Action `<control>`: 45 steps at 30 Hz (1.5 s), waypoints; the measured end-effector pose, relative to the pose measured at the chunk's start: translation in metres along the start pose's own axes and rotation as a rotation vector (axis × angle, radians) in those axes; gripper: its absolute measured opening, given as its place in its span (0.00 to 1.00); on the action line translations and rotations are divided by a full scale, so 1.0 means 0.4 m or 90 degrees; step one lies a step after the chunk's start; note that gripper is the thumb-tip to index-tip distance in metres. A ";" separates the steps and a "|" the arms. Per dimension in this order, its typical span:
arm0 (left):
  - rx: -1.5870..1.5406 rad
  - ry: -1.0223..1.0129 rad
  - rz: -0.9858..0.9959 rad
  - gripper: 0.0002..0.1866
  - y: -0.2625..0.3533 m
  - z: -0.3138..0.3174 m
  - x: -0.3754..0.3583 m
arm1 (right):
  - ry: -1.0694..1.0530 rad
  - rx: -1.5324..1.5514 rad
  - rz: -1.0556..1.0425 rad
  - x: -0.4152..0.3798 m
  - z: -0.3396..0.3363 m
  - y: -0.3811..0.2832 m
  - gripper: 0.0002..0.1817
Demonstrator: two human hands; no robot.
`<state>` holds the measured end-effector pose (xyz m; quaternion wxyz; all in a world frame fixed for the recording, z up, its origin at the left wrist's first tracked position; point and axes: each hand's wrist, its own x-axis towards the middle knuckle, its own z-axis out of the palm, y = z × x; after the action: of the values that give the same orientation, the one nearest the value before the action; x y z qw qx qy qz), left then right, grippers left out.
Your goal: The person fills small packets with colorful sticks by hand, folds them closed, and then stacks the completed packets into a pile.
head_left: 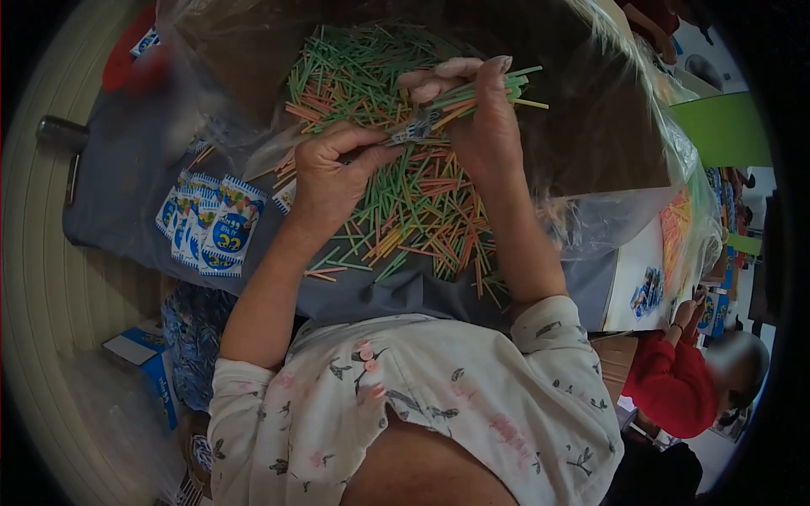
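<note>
Over a heap of thin green, orange and yellow sticks (422, 211), my right hand (485, 126) is closed round a small bundle of the same sticks (515, 91), whose ends poke out to the right. My left hand (337, 173) pinches the edge of a small printed packet (415, 128), which lies against the lower end of the bundle between both hands. Left of my left forearm, filled blue and white packets (228, 228) lie overlapping on the grey cloth (118, 185).
Clear plastic sheeting (607, 126) and a brown box wall (582, 160) border the heap. A co-worker in red (675, 384) is at the lower right, near more packets (647, 291). A blue box (148, 358) stands at the lower left.
</note>
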<state>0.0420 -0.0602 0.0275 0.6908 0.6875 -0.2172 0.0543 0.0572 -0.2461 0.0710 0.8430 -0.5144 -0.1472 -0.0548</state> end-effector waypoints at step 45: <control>-0.272 0.037 -0.141 0.08 -0.022 0.038 0.083 | 0.077 -0.269 -0.098 0.036 0.012 0.015 0.34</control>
<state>0.0719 -0.0828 0.0311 0.8284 0.5433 -0.1269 -0.0492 0.0714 -0.2383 0.0724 0.7175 -0.6622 -0.1205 -0.1794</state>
